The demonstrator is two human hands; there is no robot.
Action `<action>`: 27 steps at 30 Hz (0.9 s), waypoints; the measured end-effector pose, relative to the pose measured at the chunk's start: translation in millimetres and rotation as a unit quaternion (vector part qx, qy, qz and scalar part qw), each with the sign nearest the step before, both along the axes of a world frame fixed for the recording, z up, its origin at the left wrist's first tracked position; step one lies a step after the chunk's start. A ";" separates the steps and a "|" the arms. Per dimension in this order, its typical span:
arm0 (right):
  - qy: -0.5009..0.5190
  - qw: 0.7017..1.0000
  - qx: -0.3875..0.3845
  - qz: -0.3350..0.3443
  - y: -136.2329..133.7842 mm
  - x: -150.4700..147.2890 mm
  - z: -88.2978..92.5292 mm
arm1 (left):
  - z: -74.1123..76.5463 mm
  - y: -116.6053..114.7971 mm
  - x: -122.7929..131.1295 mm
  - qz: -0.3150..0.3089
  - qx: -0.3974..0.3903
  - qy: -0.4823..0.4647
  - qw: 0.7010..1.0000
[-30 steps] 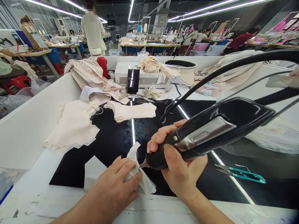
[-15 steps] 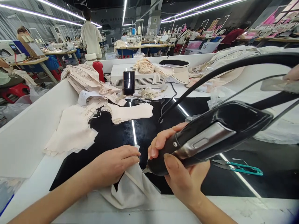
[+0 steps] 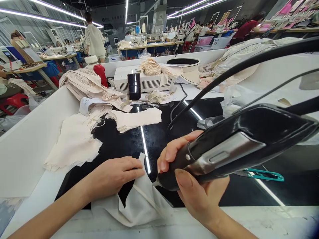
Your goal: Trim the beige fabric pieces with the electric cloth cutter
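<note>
My right hand (image 3: 199,186) is wrapped round a black corded hand tool (image 3: 224,142) with a silver lever along its side. The tool's narrow metal tip (image 3: 156,183) points left and meets the edge of a pale fabric piece (image 3: 142,202). At the front of the black table top, this fabric lies in loose folds, with a thin raised strip or fold across it. My left hand (image 3: 119,174) closes on the fabric's upper left part, thumb near the forefinger; a corner sticks out beyond the fingertips. The left palm side is hidden.
Stacked cream fabric pieces (image 3: 136,119) lie farther back, with more piles (image 3: 74,142) at the left. A phone (image 3: 134,87) leans on a white vented box (image 3: 119,79). Teal thread snips (image 3: 265,175) lie right, partly behind the tool. A black cable (image 3: 224,73) arches overhead.
My left hand has shifted slightly left on the fabric, and more of its upper corner shows. The tool's rear end has swung right; its tip stays at the fabric edge. The view has tilted slightly.
</note>
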State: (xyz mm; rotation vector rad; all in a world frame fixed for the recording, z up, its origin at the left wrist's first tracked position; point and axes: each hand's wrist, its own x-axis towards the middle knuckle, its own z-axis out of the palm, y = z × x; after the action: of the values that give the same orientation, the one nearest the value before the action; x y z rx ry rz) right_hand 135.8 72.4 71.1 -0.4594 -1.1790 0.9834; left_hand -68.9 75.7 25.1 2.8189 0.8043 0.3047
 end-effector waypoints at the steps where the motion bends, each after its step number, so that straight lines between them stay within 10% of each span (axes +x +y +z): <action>1: -0.002 1.000 0.001 -0.003 0.0 0.3 -0.4 | 0.5 -0.4 0.2 -0.002 0.006 0.009 1.000; 27: 0.016 1.000 0.000 0.003 9.1 0.3 -4.2 | -2.8 -7.6 0.2 -0.024 0.041 0.010 0.999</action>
State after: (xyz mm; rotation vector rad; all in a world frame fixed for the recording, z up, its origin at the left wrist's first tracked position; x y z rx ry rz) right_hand 136.1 81.6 67.0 -0.4389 -1.1522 0.9938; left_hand -68.7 68.1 22.4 2.9164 0.7443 0.3080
